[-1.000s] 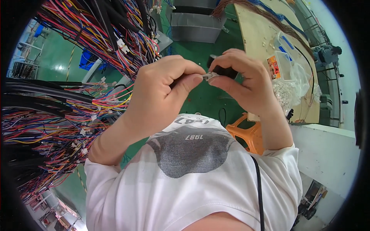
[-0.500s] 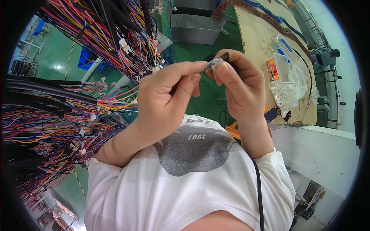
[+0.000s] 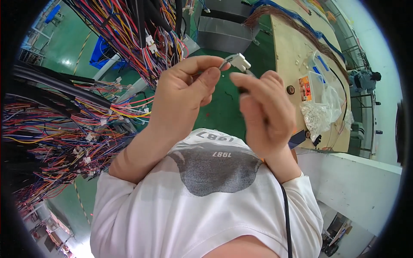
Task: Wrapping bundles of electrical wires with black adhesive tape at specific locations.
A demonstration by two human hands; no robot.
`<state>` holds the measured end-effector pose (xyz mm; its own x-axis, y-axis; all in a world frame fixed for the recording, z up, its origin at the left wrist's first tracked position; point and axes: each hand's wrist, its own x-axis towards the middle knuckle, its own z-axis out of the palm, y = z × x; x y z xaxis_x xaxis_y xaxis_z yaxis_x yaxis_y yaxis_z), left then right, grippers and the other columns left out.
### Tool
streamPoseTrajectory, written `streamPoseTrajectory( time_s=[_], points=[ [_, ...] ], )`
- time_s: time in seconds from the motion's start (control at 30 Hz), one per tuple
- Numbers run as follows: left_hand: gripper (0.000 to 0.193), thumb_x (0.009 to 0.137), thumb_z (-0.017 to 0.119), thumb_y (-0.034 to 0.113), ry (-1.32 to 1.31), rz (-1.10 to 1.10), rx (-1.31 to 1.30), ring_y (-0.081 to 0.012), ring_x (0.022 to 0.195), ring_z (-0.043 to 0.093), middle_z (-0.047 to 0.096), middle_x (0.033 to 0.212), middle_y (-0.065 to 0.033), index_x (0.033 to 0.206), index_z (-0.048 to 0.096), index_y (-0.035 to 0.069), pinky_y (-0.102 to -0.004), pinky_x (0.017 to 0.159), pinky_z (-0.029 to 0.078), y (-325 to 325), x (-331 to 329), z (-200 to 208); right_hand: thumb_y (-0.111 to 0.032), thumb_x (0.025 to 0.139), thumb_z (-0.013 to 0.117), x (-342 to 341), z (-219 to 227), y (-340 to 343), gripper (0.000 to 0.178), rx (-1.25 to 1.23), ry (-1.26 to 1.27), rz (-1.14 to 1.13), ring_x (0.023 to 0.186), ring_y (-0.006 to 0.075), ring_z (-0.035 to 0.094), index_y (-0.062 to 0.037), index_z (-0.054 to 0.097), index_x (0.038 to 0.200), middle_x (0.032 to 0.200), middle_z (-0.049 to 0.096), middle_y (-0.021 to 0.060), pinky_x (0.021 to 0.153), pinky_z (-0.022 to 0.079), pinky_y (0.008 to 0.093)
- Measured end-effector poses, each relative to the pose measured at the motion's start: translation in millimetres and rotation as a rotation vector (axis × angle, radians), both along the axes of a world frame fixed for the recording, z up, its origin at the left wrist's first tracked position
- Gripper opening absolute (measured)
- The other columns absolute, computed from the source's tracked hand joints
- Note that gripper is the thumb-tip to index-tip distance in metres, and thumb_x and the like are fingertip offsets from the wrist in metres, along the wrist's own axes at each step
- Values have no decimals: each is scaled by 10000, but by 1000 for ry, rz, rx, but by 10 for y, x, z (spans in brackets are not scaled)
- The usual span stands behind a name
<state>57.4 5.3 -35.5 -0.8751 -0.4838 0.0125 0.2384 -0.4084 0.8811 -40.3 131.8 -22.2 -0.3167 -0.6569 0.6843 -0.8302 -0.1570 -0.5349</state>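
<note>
My left hand (image 3: 185,88) pinches thin grey wires (image 3: 224,64) between thumb and forefinger. At their end a white plastic wire connector (image 3: 240,62) stands out past the fingertips. My right hand (image 3: 267,112), partly smeared by motion, is curled close to the connector's right side. Something small and dark shows between its thumb and fingers, and a thin greyish tip reaches up near the connector; its kind is unclear. Whether that tip touches the connector cannot be made out.
Thick bundles of coloured wires (image 3: 124,38) hang at the left. On the right, a wooden table (image 3: 286,56) bears brown and blue wire bundles (image 3: 297,21), a bag of small white connectors (image 3: 316,116), a clear box and a tape roll (image 3: 291,90). Grey bins (image 3: 226,34) stand beyond my hands.
The white connector, hidden by my fingers before, now shows. My right hand has come off the wires and moved down towards me. My left hand keeps its pinch.
</note>
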Motion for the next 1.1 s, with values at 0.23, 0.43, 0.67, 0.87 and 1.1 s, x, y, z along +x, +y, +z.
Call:
streamPoseTrajectory(
  time_s=[0.23, 0.43, 0.67, 0.87, 1.1],
  points=[
    [177, 836, 499, 46, 10, -19, -15, -18, 514, 343, 462, 615, 36, 983, 572, -19, -168, 456, 271, 54, 59, 21, -34, 719, 562, 128, -90, -144, 548, -80, 113, -80, 565, 180, 457, 58, 381, 1228, 838, 575, 61, 644, 335, 317],
    [126, 836, 505, 50, 0, -66, 71, -21, 540, 377, 496, 681, 22, 943, 542, -4, -165, 465, 291, 56, 109, 66, -34, 731, 549, 137, -100, -136, 515, -89, 90, -56, 573, 174, 467, 58, 396, 1215, 954, 581, 93, 645, 334, 314],
    [150, 822, 560, 84, 53, -155, 201, -33, 549, 400, 510, 697, -5, 941, 538, -5, -166, 476, 306, 62, 165, 33, -26, 725, 550, 235, -49, -80, 497, 37, -84, -114, 563, 164, 468, 43, 419, 1200, 844, 592, 78, 649, 334, 298],
    [164, 797, 610, 103, -27, 12, 12, -13, 571, 429, 544, 721, 12, 914, 563, -1, -154, 470, 303, 149, 163, 79, -13, 740, 547, 233, -87, -89, 508, 40, -198, -72, 575, 148, 479, 16, 392, 1223, 691, 547, 69, 709, 366, 287],
    [132, 793, 618, 114, -37, 66, -43, -3, 518, 416, 529, 640, 39, 868, 590, 9, -142, 453, 304, 61, 203, 52, -25, 819, 526, 97, -155, -57, 442, -194, -286, -88, 762, 106, 499, 1, 364, 1230, 887, 541, 61, 731, 392, 206]
  ],
)
